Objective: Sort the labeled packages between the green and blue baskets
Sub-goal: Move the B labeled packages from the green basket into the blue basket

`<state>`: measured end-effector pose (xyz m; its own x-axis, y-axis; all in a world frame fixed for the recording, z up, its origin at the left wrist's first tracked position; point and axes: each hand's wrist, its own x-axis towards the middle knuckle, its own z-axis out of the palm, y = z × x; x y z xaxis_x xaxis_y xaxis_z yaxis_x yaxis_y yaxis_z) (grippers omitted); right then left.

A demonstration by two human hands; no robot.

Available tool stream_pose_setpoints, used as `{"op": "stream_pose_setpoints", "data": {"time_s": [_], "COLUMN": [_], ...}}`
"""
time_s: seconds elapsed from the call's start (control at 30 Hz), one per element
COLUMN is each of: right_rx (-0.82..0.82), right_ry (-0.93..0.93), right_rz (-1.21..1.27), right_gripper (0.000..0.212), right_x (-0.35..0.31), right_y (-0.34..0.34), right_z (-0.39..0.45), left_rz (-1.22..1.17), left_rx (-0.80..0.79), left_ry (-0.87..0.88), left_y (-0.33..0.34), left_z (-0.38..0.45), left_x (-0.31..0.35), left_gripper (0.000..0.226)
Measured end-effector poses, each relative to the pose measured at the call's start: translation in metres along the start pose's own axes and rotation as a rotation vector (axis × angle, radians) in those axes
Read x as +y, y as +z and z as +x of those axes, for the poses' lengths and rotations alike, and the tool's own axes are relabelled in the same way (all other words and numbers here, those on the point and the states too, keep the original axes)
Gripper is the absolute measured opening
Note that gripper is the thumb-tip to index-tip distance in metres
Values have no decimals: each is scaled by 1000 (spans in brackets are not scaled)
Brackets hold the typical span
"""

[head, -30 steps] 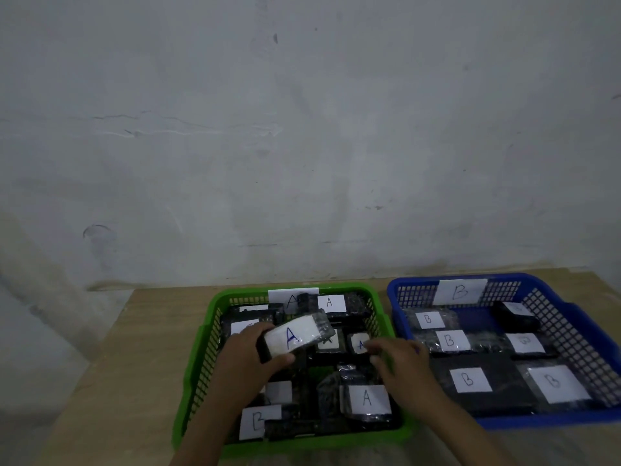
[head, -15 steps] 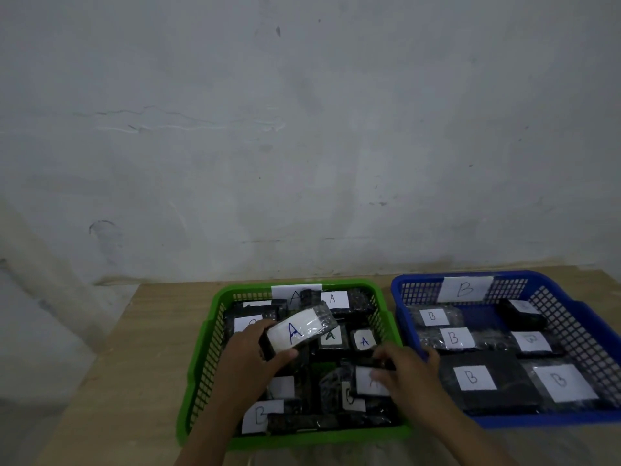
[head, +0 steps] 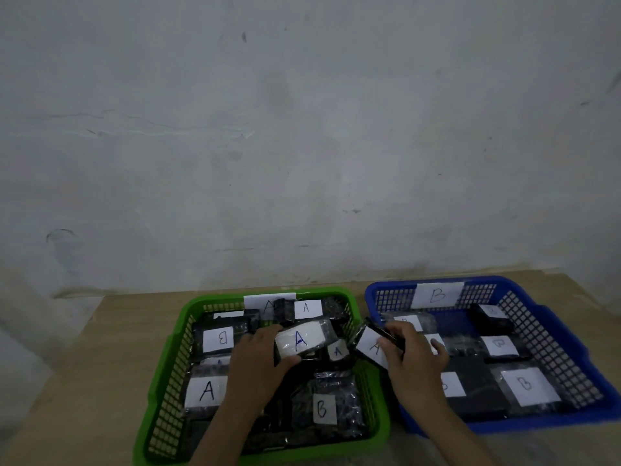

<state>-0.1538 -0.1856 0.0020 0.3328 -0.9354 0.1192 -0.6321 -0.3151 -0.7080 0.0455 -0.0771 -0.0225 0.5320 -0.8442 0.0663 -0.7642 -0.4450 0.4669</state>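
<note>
A green basket [head: 168, 371] tagged A holds several black wrapped packages with white labels, some marked A, two marked B [head: 322, 408]. My left hand [head: 258, 361] grips an A package [head: 302, 339] above the basket's middle. My right hand [head: 413, 361] holds a second A package [head: 371, 346], tilted, over the gap between the two baskets. On the right, a blue basket [head: 571, 351] tagged B contains several packages marked B. Both forearms hide parts of the baskets' front.
The baskets stand side by side on a wooden table [head: 100, 381], close to a stained white wall [head: 302, 146]. The table's left edge runs near the green basket; bare wood shows left of it and behind both baskets.
My right hand has picked up an A package from the front of the green basket and lifted it right, toward the blue basket's edge. A B package now shows where it lay. My left hand keeps its package.
</note>
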Motion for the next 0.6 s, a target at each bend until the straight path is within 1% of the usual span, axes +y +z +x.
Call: {"op": "stream_pose_setpoints", "data": {"time_s": [0.17,0.27,0.37,0.43,0.53,0.6], "right_rx": [13,-6,-28,-36,-43,-73], "right_ry": [31,45,58,66,38,11], "right_rz": [42,64,50,50,66,62], "right_gripper": [8,12,14,13,9,6], "right_x": [6,10,17,18,15,11], "right_y": [0,4,8,10,12,12], "right_z": [5,8,11,13,14,14], "left_rz": [90,114,213,226,136,66], "left_rx": [-145,-193,-181,-170,-144,-68], "left_ry": [55,38,42,50,20,7], "left_y": [14,22,26,27,27,24], "left_z": [25,39,47,47,40,34], "left_x": [17,26,28,25,18,17], "left_gripper": [60,64,66,67,70,66]}}
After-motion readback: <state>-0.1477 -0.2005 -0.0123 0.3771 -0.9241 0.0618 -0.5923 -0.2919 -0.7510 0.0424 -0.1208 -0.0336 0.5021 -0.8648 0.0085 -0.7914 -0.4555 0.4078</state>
